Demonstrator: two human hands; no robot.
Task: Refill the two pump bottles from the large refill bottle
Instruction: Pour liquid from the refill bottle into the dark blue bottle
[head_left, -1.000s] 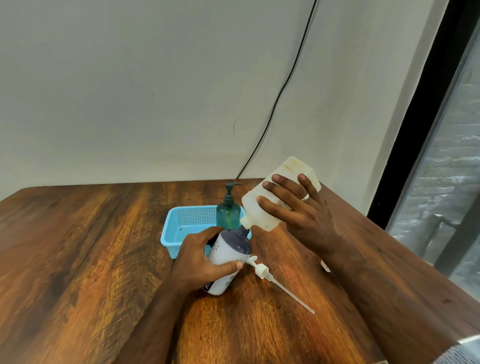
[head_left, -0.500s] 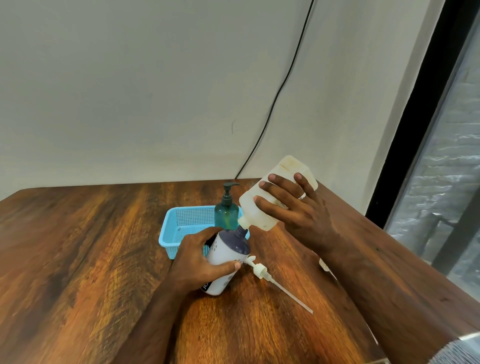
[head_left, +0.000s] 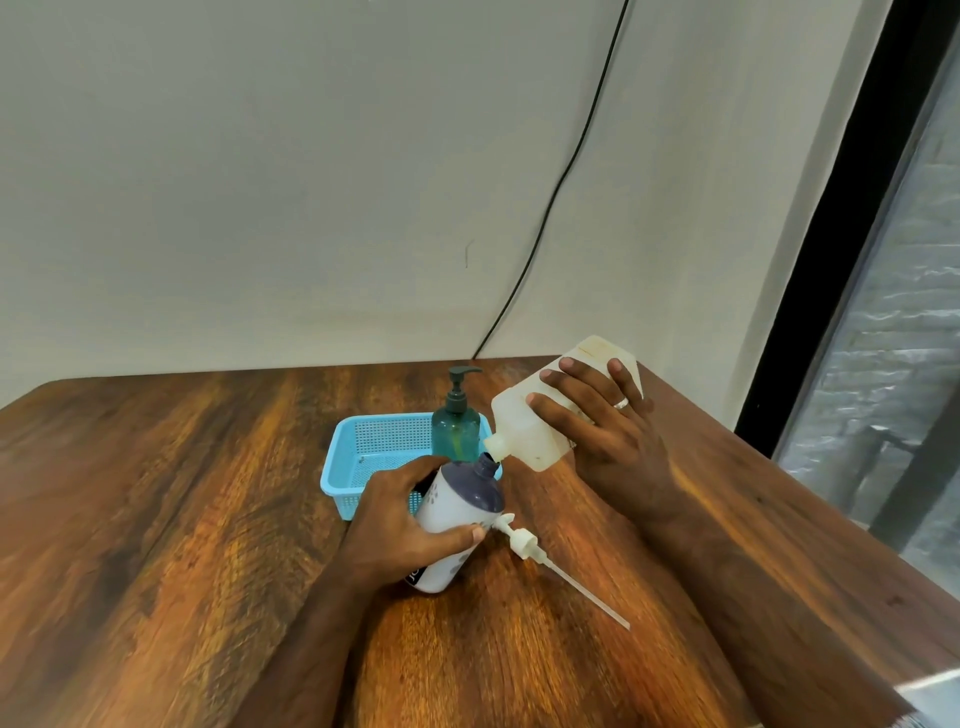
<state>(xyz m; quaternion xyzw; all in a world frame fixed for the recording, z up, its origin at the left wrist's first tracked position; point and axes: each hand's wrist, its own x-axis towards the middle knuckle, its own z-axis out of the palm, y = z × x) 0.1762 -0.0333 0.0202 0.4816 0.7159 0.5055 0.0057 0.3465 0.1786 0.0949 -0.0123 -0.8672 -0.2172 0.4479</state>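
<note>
Change: hardly anything has shifted since half a second ago; my tilt on the refill bottle (head_left: 540, 421) holds.
Right hand (head_left: 602, 431): my fingers wrap the refill bottle, spout down at the open neck of the white pump bottle (head_left: 457, 519).
Left hand (head_left: 400, 525): I grip the white pump bottle, leaning on the table (head_left: 156, 519).
Loose pump (head_left: 524, 543): lying just beside that bottle.
Green pump bottle (head_left: 456, 426): upright in the blue basket (head_left: 358, 457).

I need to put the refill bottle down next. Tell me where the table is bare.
Bare wood left of the blue basket, and near the right table edge. Crowded in the middle: white pump bottle, loose pump, green pump bottle.
</note>
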